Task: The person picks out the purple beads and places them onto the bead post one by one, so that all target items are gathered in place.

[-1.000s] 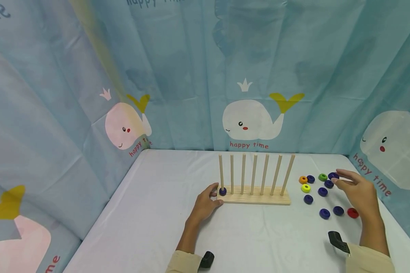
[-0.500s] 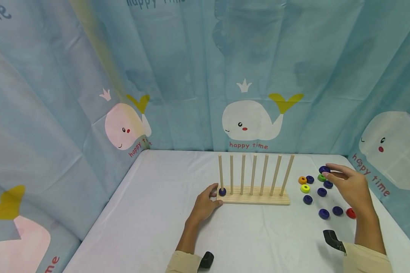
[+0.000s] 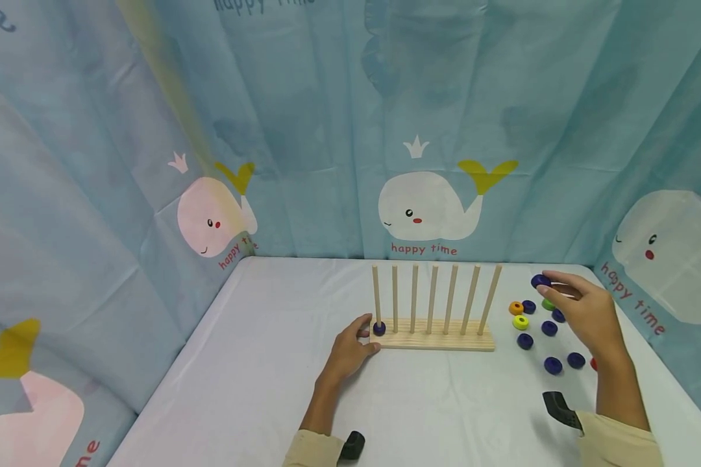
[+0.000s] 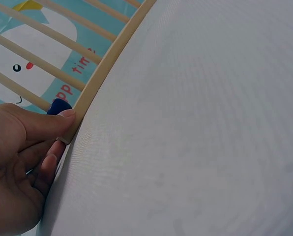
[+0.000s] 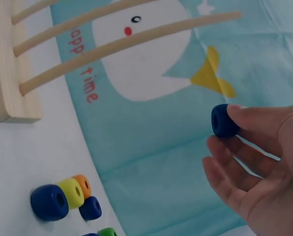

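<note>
A wooden peg rack (image 3: 438, 342) with a row of upright pegs stands on the table. On its leftmost peg sits one dark blue bead (image 3: 379, 329), down at the base. My left hand (image 3: 348, 347) grips the rack's left end, thumb at the front edge and fingers behind; the left wrist view shows the thumb (image 4: 53, 124) against the wood. Between thumb and fingertips, my right hand (image 3: 587, 312) pinches another blue bead (image 5: 224, 121), raised above the loose beads. Its hole faces the rack in the right wrist view.
Right of the rack lie loose beads: an orange one (image 3: 516, 308), a yellow one (image 3: 520, 322), a green one (image 3: 548, 303) and several blue ones (image 3: 552, 366). A red bead (image 3: 593, 364) is partly hidden by the right forearm. A whale-print curtain (image 3: 304, 130) hangs behind the table.
My right hand has lifted the blue bead from among the loose ones and carried it left and up. The left hand stays on the rack.
</note>
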The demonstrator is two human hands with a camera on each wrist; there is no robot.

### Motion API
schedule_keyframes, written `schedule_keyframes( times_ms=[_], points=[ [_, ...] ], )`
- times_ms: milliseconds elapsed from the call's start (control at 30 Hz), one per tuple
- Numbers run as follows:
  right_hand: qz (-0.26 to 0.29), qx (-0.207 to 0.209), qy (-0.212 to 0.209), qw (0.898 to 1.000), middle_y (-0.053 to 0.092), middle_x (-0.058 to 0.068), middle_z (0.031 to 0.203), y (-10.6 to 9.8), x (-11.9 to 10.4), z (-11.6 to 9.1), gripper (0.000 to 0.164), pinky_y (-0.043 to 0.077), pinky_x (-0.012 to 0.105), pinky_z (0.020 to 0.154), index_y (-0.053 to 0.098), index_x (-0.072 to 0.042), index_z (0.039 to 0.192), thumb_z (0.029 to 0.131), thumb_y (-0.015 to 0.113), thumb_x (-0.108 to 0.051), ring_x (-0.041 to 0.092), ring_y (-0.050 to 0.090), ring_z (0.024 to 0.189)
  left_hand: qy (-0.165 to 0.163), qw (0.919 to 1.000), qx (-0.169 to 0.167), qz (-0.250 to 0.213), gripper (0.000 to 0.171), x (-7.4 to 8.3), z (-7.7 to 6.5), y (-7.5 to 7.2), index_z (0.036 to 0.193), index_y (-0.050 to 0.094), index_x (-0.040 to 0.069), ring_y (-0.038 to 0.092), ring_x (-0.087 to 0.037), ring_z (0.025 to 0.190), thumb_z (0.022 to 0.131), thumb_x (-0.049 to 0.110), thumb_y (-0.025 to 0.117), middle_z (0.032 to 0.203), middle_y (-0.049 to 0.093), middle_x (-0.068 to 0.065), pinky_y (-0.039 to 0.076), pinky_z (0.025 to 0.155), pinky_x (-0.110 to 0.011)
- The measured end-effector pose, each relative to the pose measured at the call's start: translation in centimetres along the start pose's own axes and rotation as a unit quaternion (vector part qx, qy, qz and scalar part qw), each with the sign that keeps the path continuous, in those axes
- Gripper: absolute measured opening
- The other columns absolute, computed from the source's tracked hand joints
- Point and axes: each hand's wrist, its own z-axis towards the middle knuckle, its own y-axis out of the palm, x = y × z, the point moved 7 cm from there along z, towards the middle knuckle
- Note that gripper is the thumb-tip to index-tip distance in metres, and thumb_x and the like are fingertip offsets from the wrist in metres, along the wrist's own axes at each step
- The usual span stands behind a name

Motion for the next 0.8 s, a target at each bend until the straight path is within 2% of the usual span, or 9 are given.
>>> schedule_keyframes(
  times_ms=[67,100,200,267,300,367,433,500,800],
  points=[
    [0.002,0.002,-0.003,1.000,0.061,0.024,0.144,0.0,-0.6,-0.1,0.059,0.061,0.036,0.090,0.060,-0.007,0.150,0.106,0.063,-0.046,0.046,0.060,0.128,-0.002,1.0000,0.001,0.002,0.071,0.0,0.0,0.0,0.156,0.052,0.012,0.064,-0.028,0.113,0.092,0.015,0.082,0.128,0.070,-0.014,0.050,0.100,-0.054],
    [0.003,0.004,-0.007,1.000,0.062,0.022,0.143,0.0,-0.8,-0.2,0.059,0.060,0.028,0.086,0.060,-0.008,0.149,0.106,0.063,-0.046,0.045,0.061,0.127,-0.003,1.0000,0.001,0.001,0.071,0.0,-0.1,0.0,0.156,0.052,0.012,0.064,-0.028,0.113,0.092,0.015,0.082,0.128,0.070,-0.014,0.050,0.100,-0.054],
    [0.013,0.010,-0.024,1.000,0.063,0.022,0.142,0.0,-1.7,-0.4,0.057,0.053,0.013,0.083,0.061,-0.008,0.148,0.105,0.065,-0.045,0.045,0.061,0.126,-0.005,1.0000,0.000,-0.002,0.070,0.0,-0.1,0.0,0.156,0.053,0.012,0.064,-0.028,0.112,0.092,0.015,0.082,0.127,0.070,-0.014,0.049,0.100,-0.053],
    [0.018,0.018,-0.043,0.999,0.063,0.022,0.140,0.0,-2.3,-0.5,0.055,0.047,0.004,0.078,0.063,-0.007,0.147,0.105,0.066,-0.043,0.041,0.064,0.123,-0.007,1.0000,0.000,-0.006,0.070,0.0,-0.2,0.0,0.156,0.053,0.012,0.063,-0.027,0.110,0.092,0.014,0.082,0.127,0.070,-0.013,0.049,0.099,-0.052],
    [0.022,0.022,-0.053,0.998,0.063,0.022,0.140,0.0,-2.5,-0.5,0.054,0.045,0.001,0.078,0.063,-0.007,0.146,0.105,0.067,-0.041,0.032,0.067,0.121,-0.008,0.9999,-0.001,-0.007,0.070,0.0,-0.2,0.0,0.156,0.053,0.012,0.063,-0.026,0.110,0.092,0.014,0.082,0.127,0.070,-0.013,0.049,0.098,-0.052],
    [0.030,0.030,-0.069,0.997,0.064,0.022,0.138,-0.1,-3.0,-0.6,0.051,0.043,-0.001,0.079,0.065,-0.007,0.145,0.104,0.069,-0.037,0.011,0.067,0.113,-0.008,0.9999,0.000,-0.007,0.070,0.0,-0.2,0.0,0.156,0.053,0.012,0.063,-0.026,0.110,0.092,0.014,0.082,0.127,0.070,-0.013,0.049,0.098,-0.052],
    [0.035,0.038,-0.082,0.995,0.064,0.021,0.137,-0.1,-3.5,-0.7,0.048,0.043,-0.001,0.080,0.066,-0.007,0.143,0.104,0.070,-0.034,-0.008,0.058,0.106,-0.005,1.0000,0.001,-0.007,0.070,0.0,-0.2,0.0,0.156,0.053,0.012,0.064,-0.027,0.111,0.092,0.014,0.082,0.127,0.070,-0.013,0.049,0.099,-0.053],
    [0.041,0.045,-0.093,0.994,0.064,0.020,0.136,0.0,-4.0,-0.8,0.046,0.042,-0.001,0.082,0.067,-0.006,0.142,0.104,0.071,-0.031,-0.020,0.049,0.104,-0.001,1.0000,0.002,-0.006,0.070,0.1,-0.1,0.0,0.155,0.053,0.011,0.064,-0.029,0.113,0.092,0.014,0.082,0.127,0.070,-0.013,0.049,0.100,-0.054],
    [0.066,0.063,-0.132,0.987,0.066,0.018,0.130,0.7,-6.3,-1.4,0.041,0.041,-0.001,0.088,0.069,-0.004,0.139,0.103,0.073,-0.022,-0.019,0.053,0.106,0.002,1.0000,0.000,-0.003,0.070,0.0,0.0,0.0,0.155,0.053,0.010,0.064,-0.028,0.113,0.091,0.014,0.083,0.126,0.070,-0.013,0.050,0.100,-0.053]
  ],
)
